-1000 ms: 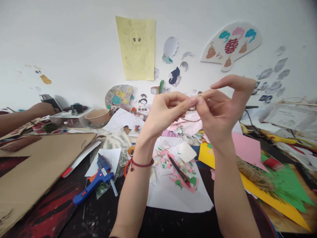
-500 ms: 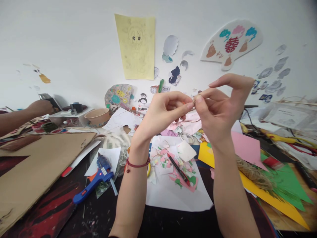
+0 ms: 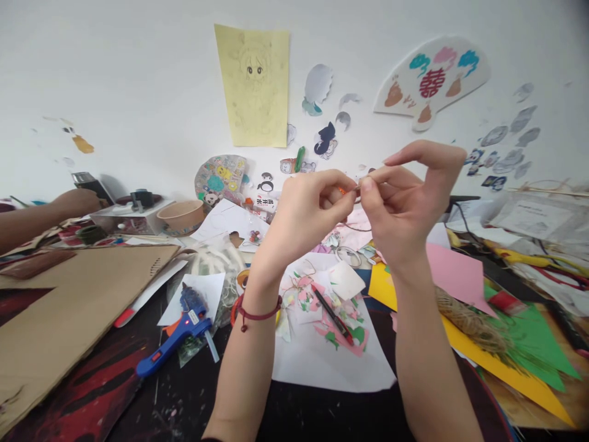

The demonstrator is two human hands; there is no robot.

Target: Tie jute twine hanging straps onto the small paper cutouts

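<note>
The left hand [image 3: 306,205] and right hand [image 3: 405,205] meet off centre, toward two o'clock, fingertips pinched closed on thin brown twine [image 3: 355,229]. One strand sags slack at three o'clock, not drawn tight; whether any knot is finished is hidden.

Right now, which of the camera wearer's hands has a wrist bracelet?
The left hand: a dark red bracelet circles its wrist; the right hand has none.

Dark red cord bracelet [image 3: 260,317], small dangling bead [image 3: 243,328], left wrist [image 3: 263,285]; dark sleeve edge [image 3: 210,439].
</note>
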